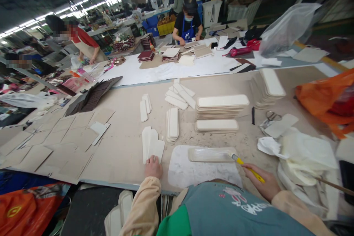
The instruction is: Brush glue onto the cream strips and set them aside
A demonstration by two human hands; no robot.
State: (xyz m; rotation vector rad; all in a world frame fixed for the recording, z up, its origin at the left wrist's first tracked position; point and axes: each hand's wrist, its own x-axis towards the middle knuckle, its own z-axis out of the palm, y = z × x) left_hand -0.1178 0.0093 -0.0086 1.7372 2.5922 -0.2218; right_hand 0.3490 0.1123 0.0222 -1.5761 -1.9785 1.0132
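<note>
My right hand [262,181] is closed around the yellow handle of a brush [250,169]. The brush tip touches the right end of a long rounded strip [210,154], whose surface looks wet and shiny. Under that strip lies a white sheet with dark smudges [184,175]. My left hand [153,168] rests its curled fingers on the lower end of a fanned group of white pieces [151,142]; whether it grips one is hard to make out. Farther up sit stacks of long white strips [222,101], [217,125] and a smaller stack [173,123].
Scissors [272,116] and crumpled white cloth [306,158] lie at the right, near an orange bag [329,96]. Beige panels [63,129] cover the table's left. A tall strip stack [272,83] stands at the back right. Across the table a person in a blue apron [189,31] works.
</note>
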